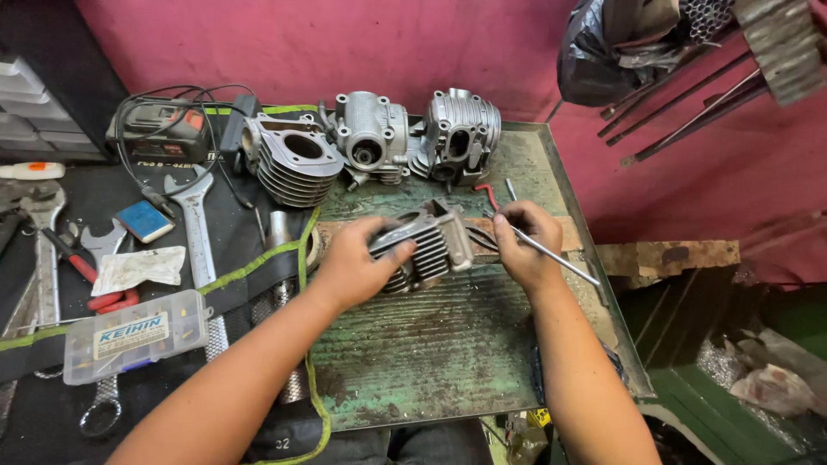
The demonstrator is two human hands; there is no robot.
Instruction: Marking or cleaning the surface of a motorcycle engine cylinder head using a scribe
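Green worn worktop [448,362] carries a finned cylinder head [424,245]. Left hand [351,263] has a closed grip on it. Right hand [524,245] pinches a thin metal rod [560,257].

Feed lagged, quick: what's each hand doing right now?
Left hand: closed on the finned engine part.
Right hand: closed on a thin metal rod.

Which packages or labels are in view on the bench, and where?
Clear plastic compartment box with a white rectangular label: lower left, on the black mat.
Crumpled white packet: just above the box.
Black-and-orange battery charger with a dark label: far left, by the wall.
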